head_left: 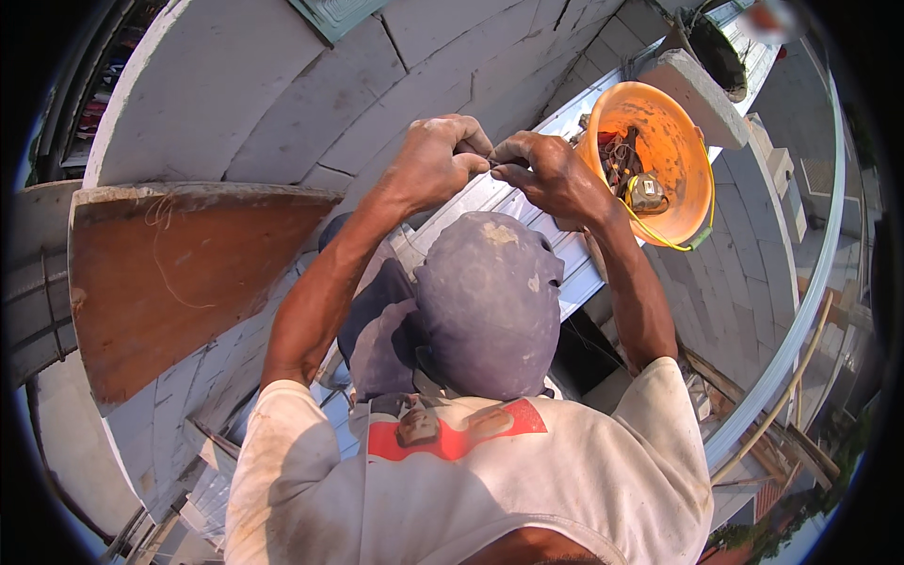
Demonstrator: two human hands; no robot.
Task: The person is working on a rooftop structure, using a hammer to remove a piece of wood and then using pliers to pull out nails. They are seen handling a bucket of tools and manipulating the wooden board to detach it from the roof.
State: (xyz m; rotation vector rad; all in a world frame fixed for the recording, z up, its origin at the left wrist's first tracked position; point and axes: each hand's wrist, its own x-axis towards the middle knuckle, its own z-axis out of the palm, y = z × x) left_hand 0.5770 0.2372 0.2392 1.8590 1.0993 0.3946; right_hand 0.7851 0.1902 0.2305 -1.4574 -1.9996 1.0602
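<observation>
My left hand (438,158) and my right hand (556,177) are raised in front of me, fingertips nearly meeting. Both are closed in a pinch. Between them is a small, thin, dark piece (491,164), too small to name. Just right of my right hand stands an orange bucket (695,155) with a yellow wire handle. Inside it lie a tape measure (648,192) and a tangle of dark, cord-like things (619,160). Under my hands runs a pale ribbed metal panel (576,259). My bent knee (490,301), in dusty purple-grey trousers, is below them.
A wall of pale grey blocks (367,104) rises ahead and to the left. A brown board (179,273) stands at the left. Behind the bucket are a loose block (697,99) and a dark round container (718,56). A long pale tube (800,330) curves along the right.
</observation>
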